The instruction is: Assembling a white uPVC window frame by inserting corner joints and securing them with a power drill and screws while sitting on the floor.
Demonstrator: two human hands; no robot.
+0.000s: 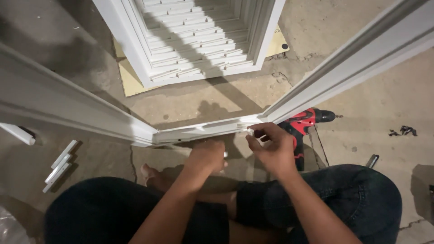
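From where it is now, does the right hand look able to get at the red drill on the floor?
Probably yes. The right hand is at the white frame corner, and the red drill lies on the floor just beyond it, with nothing between them. The fingers seem to pinch a small white piece, so they may need freeing first.

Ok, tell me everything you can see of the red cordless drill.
The cordless drill has a red body with black grip sections and a black chuck holding a thin bit that points right. It looks like plastic. It lies on its side on the concrete floor, idle, just behind the right hand, which hides its handle. No hand visibly holds it.
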